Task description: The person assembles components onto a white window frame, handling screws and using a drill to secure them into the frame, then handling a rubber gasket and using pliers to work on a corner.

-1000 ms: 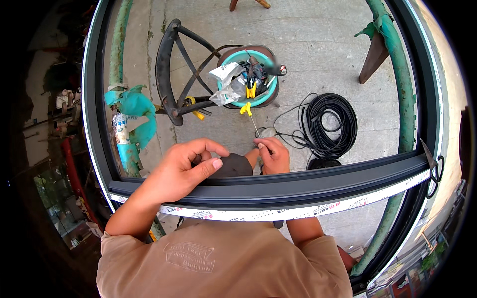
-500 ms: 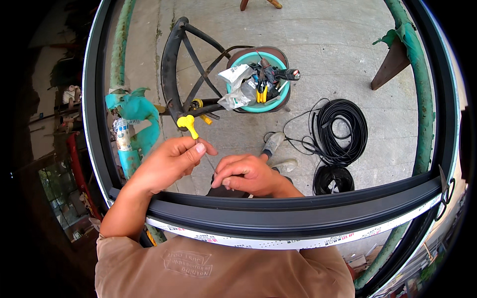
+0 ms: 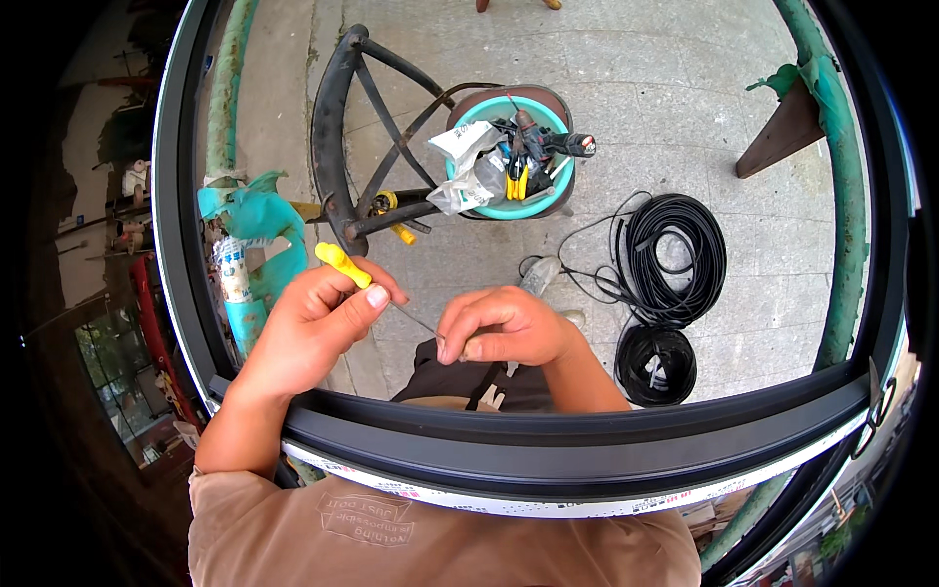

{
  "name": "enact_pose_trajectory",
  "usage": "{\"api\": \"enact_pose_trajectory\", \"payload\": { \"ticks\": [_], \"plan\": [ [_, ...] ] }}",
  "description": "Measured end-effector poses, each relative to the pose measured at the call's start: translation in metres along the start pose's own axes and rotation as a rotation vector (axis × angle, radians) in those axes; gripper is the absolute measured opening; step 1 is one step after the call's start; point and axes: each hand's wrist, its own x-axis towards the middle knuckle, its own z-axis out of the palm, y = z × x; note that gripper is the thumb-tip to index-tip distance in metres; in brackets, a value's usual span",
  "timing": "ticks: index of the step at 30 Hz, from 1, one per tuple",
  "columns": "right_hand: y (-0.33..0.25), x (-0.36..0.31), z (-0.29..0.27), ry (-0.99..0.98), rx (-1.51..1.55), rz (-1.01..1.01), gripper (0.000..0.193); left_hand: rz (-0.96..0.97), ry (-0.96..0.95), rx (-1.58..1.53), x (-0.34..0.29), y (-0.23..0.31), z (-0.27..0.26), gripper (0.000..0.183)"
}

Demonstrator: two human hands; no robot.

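Note:
In the pinch of my left hand (image 3: 318, 328) is a tool with a yellow, lobed handle (image 3: 342, 264) and a thin metal shaft; its exact kind does not show. The handle points up and to the left out of my grip. The shaft slants down to the right, and the curled fingers of my right hand (image 3: 511, 328) are closed on its far end, hiding the tip. Both forearms reach over the near bar of a large black window or door frame (image 3: 587, 448), and my hands are inside its opening.
A turquoise basin (image 3: 541, 205) of tools and plastic bags sits on a stool beyond my hands. Black tubing coils (image 3: 709, 259) lie on the paving at right. A black metal stand (image 3: 331, 147) is at far left. Scissors (image 3: 873, 409) hang on the frame's right side.
My left hand has moved slightly left and tilted the yellow handle over to the left, so the shaft lies flatter. My right hand has shifted a little right with the shaft's end.

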Motion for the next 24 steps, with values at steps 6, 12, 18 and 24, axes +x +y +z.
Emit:
{"api": "enact_pose_trajectory", "payload": {
  "ticks": [6, 12, 18, 24],
  "plan": [
    [0.137, -0.01, -0.098, 1.006, -0.225, 0.516, 0.046, 0.254, 0.18, 0.359, 0.002, -0.004, 0.005, 0.022],
    [0.241, -0.031, -0.186, 1.235, -0.907, 0.824, 0.073, 0.193, 0.004, 0.562, 0.006, -0.003, 0.009, 0.017],
    [0.251, -0.031, -0.209, 1.098, -0.942, 0.959, 0.076, 0.198, 0.007, 0.555, 0.008, -0.004, 0.013, 0.015],
    [0.254, -0.022, -0.237, 1.187, -0.751, 0.926, 0.086, 0.254, -0.046, 0.568, 0.01, -0.005, 0.014, 0.014]
  ]
}}
